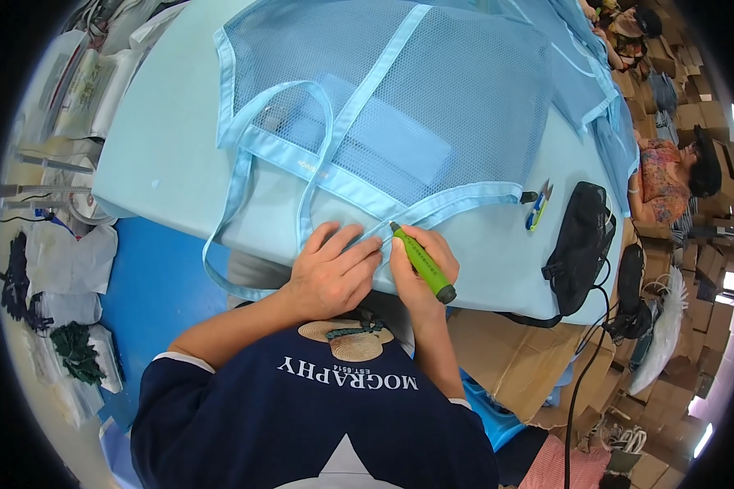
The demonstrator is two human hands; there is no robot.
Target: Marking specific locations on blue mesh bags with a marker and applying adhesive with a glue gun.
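A pale-blue table (163, 138) bears a blue mesh bag (473, 90), laid flat with its bottom-edge trim at the person's side, perhaps for easy reach. A black pouch (579, 240) lies to the right, well apart from both hands. The left hand (334, 269) rests palm down, fingers slightly apart, seemingly steadying a strap (465, 197). The right hand (424, 265) pinches 1 green marker (422, 262) (dark tip at the strap), slanted as if for control. Small snips (537, 213) lie beside the strap's end.

Snips (537, 213) lie between mesh bag (473, 98) and pouch (577, 251).
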